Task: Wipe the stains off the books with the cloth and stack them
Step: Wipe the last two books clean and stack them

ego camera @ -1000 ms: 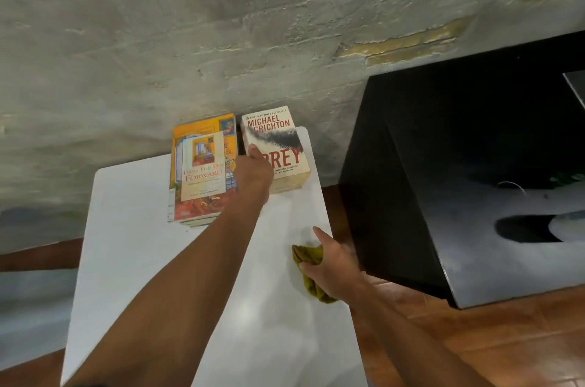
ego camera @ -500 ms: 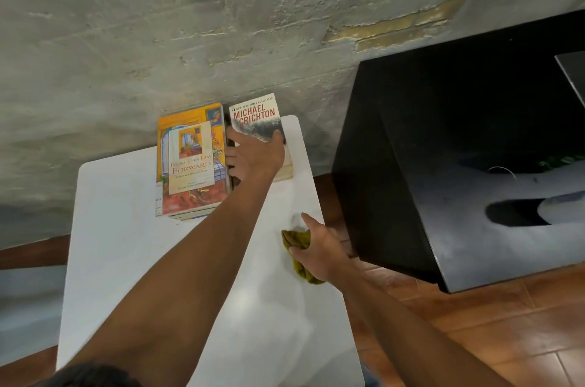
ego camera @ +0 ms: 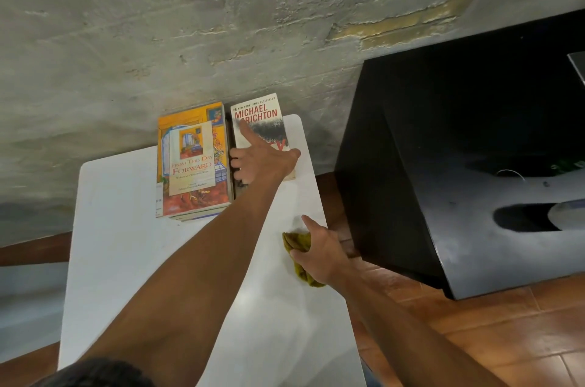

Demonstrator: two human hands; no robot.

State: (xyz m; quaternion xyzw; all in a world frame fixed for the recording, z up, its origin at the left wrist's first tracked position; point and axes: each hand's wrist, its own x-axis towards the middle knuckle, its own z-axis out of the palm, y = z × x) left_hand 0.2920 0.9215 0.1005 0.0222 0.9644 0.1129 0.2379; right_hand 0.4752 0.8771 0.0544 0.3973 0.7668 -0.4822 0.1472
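A white table [ego camera: 133,260] set against a rough grey wall [ego camera: 221,22], with two books side by side at its far end. On the left, a stack of books [ego camera: 193,162] with an orange and yellow cover on top, title "From This Day Forward", lying flat, thinner books showing under its near edge. Just beside it on the right, touching or nearly touching, a white paperback [ego camera: 262,121] printed "Michael Crichton" in red, flat, its far end reaching over the table's far edge toward the wall. Left hand [ego camera: 259,162] laid on this paperback: forefinger straight and pointing far along the cover, thumb out at the right edge, other fingers curled down over the left edge between the two books, so gripping the paperback across its width. Right hand [ego camera: 319,253] near the right edge of the table, well apart from the books, fingers closed around a crumpled olive-yellow cloth [ego camera: 299,244], thumb stretched out toward the far side; cloth resting on the table surface. To the right, a black cabinet [ego camera: 443,149] on a reddish tiled floor [ego camera: 490,339].
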